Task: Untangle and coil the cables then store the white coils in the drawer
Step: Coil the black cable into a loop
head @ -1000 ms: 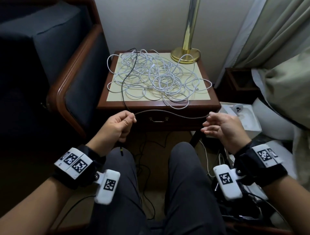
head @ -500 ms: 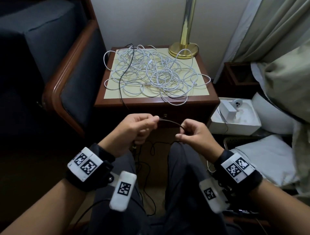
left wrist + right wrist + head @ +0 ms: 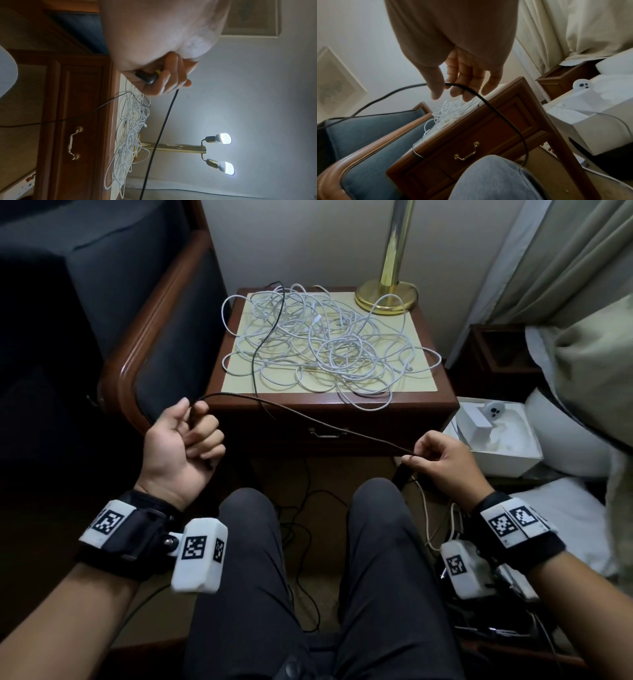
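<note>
Brass lamp base (image 3: 386,299) beside white cable tangle (image 3: 329,347)

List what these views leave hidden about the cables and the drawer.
- Thin black cable: its far end is lost inside the tangled white cables, head view.
- Wooden drawer: shut, contents unseen.
- Left hand: the black plug is half covered by fingers, left wrist view.

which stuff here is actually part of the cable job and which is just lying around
Part of the job:
- black cable, held by left hand and right hand
- white cable tangle on the side table
- drawer, closed

Just lying about:
- brass lamp
- white box
- armchair
</note>
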Tool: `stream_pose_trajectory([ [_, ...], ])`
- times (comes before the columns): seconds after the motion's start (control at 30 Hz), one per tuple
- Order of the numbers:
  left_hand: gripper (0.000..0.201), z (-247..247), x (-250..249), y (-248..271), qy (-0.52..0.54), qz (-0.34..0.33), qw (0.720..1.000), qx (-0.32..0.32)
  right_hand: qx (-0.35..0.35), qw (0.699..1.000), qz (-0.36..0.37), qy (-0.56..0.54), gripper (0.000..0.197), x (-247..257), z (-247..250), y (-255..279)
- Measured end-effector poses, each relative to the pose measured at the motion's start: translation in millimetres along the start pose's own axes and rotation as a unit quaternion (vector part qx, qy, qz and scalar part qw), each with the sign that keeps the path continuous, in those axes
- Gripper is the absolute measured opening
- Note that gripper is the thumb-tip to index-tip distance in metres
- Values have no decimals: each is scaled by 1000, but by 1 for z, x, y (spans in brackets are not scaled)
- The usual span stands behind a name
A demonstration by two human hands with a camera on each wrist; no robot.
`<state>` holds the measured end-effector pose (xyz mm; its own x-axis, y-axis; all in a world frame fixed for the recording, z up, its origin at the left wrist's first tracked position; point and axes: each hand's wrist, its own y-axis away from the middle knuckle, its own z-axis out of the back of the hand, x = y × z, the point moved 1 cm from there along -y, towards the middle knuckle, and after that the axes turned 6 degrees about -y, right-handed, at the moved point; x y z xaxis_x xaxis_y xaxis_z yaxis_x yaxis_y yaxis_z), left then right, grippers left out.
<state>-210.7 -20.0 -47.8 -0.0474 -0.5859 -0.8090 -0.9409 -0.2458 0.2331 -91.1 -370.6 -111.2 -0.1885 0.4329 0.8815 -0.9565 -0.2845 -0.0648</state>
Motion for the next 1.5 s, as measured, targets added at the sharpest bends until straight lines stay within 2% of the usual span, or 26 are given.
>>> stream_pose_trajectory([
  [0.07,35,0,0,0,2,-16,1000,5,15,999,7,-32,28,3,-1,2],
  [0.2,33,-10,9,1,-49,-15,997,60,76,994,5,-74,29,22,-18,13],
  [0.3,34,-23,19,0,-132,-23,988,83,133,988,9,-76,30,31,-33,22],
  [0.37,33,-29,24,-1,-259,-48,961,86,168,982,6,-80,31,37,-41,28],
  [0.47,37,-34,32,0,-421,-36,896,137,195,974,-1,-114,32,46,-46,36],
  [0.57,38,-38,36,5,-499,-38,850,164,199,965,-7,-171,36,53,-48,40],
  [0.7,37,-35,43,8,-564,-76,803,179,195,946,-44,-254,37,61,-50,45],
  [0.77,39,-32,47,11,-545,-71,815,182,195,937,-52,-286,35,63,-53,47],
  [0.9,45,-35,57,19,-420,19,885,199,179,919,-71,-343,32,60,-59,47],
  [1.0,46,-42,62,20,-320,75,929,169,173,921,-75,-341,34,57,-62,47],
  [1.07,45,-44,62,19,-257,109,947,156,172,930,-57,-320,35,57,-63,49],
  [1.27,45,-40,61,17,-167,141,957,191,180,948,-32,-261,30,62,-65,52],
  [1.5,38,-38,57,15,-132,168,961,175,169,961,-28,-216,28,62,-64,52],
])
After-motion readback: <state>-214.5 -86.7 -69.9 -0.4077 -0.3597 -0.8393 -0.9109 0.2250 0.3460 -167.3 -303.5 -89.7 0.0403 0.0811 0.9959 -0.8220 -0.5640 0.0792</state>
